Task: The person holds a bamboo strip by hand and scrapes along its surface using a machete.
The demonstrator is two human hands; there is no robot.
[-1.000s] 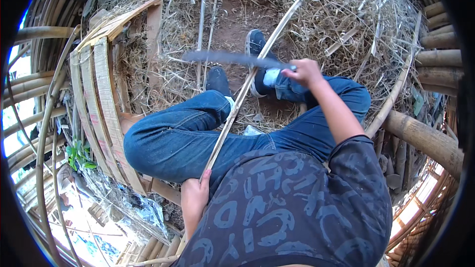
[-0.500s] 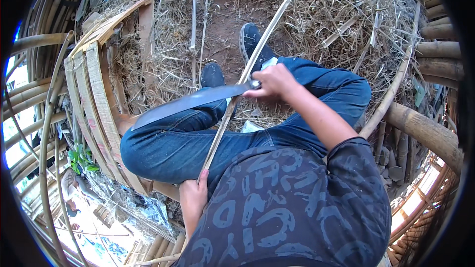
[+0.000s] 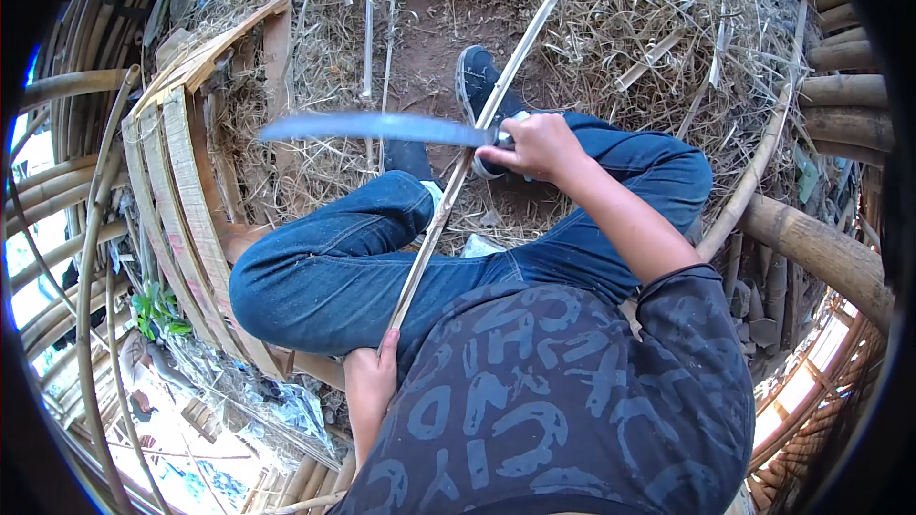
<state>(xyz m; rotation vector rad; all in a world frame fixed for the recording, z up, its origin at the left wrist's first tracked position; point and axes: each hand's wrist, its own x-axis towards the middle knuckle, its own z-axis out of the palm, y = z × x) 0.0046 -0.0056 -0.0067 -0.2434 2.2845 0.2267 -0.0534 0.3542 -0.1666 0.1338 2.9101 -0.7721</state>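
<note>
Strip [image 3: 435, 229] of pale wood runs up and away from the left hand [image 3: 370, 377], slanting over the jeans [image 3: 315, 291], its near end gripped in that curled fist, thumb laid along it! And here's the right hand [image 3: 539, 148], fingers wrapped round the handle of a long knife [image 3: 372, 127], blurred blade crossing the strip, contact impossible to tell.

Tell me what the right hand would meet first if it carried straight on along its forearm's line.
Most likely the long pale strip, just ahead of the right hand; the long blade it holds already crosses that line in view. Depth is unclear, so it might pass above.
</note>
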